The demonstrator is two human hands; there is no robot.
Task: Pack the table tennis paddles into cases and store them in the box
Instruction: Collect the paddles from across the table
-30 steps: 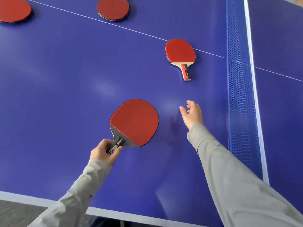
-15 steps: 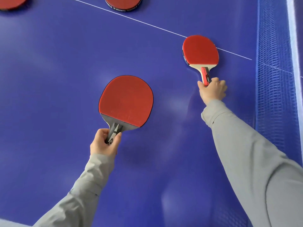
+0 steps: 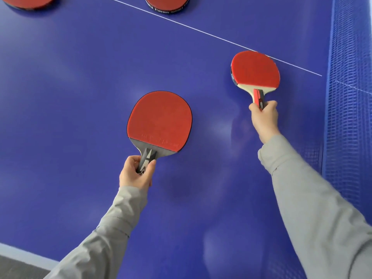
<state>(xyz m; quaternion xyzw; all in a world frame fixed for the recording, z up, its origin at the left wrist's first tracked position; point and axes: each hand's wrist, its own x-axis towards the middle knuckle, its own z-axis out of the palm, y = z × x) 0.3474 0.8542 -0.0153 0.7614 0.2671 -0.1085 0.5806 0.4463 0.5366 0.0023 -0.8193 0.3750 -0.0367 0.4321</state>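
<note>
R hand (image 3: 264, 115) lifted paddle (image 3: 255, 70); net (image 3: 350, 97) beside.

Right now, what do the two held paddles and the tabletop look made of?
Red paddle with grey-black handle, in the left hand: matte red rubber face over a dark blade, probably wood or composite. Smaller red paddle with pale blade and red-striped handle, in the right hand: smooth rubber on light wood. Blue tabletop: hard painted board, semi-gloss, with soft reflections.

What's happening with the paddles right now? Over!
Left hand grips gray-handled paddle. Right hand grips red-handled paddle. Two more paddles at far edge. No cases or box in view.
</note>
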